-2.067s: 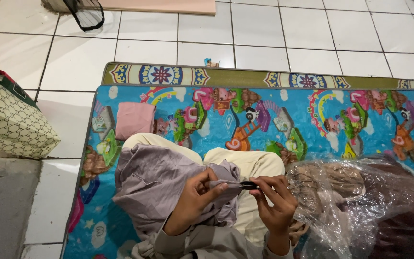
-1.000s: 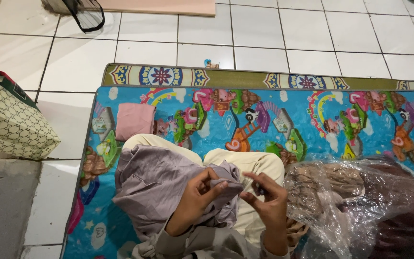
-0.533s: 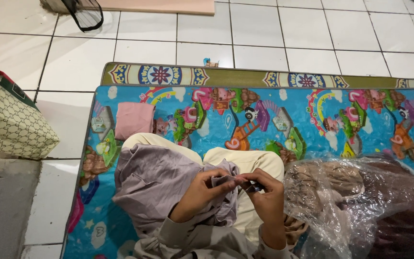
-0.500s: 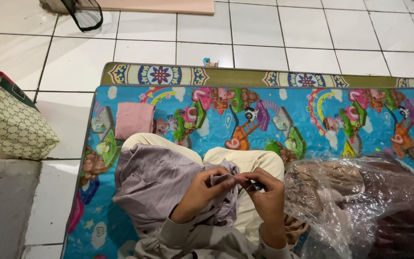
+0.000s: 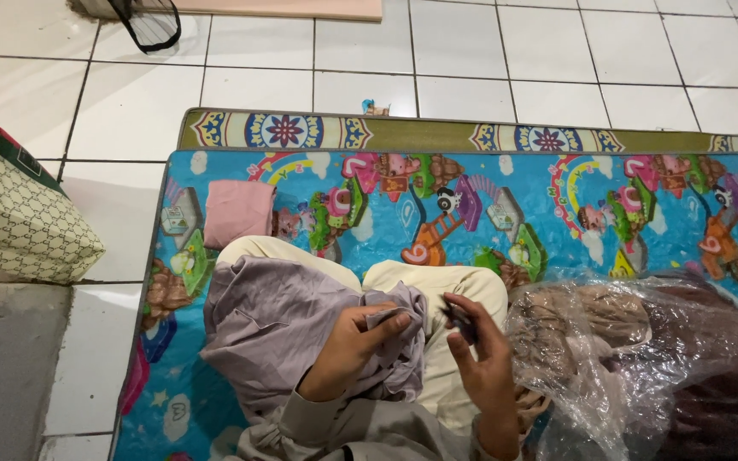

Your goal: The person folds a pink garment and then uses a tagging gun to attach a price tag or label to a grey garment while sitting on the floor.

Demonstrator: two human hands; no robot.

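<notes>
Lilac-grey cloth (image 5: 284, 329) draped over the lap and left knee, one fold of its edge pinched between thumb and fingertips (image 5: 390, 323) of the left hand (image 5: 354, 348). Right hand (image 5: 480, 363) raised just beside that fold, apart from it, fingers curled closed around a small dark object (image 5: 456, 312) (too small and too covered to make out). Narrow gap between the two hands, above the cream trousers (image 5: 437, 286).

Beyond the knees, open stretch of the colourful cartoon play mat (image 5: 557, 205), bare except for a folded pink cloth (image 5: 237, 212) near its left edge. Patterned rug border (image 5: 437, 135) along the mat's far side, white floor tiles (image 5: 489, 68) past that. Clear plastic bag (image 5: 642, 358) of brownish fabric pressed close against the right forearm, crowding that side, its lower part cut off by the frame. Beige patterned bag (image 5: 23, 226) on the tiles, well apart to the left. Black mesh object (image 5: 149, 21) at the top edge, only partly in view.
</notes>
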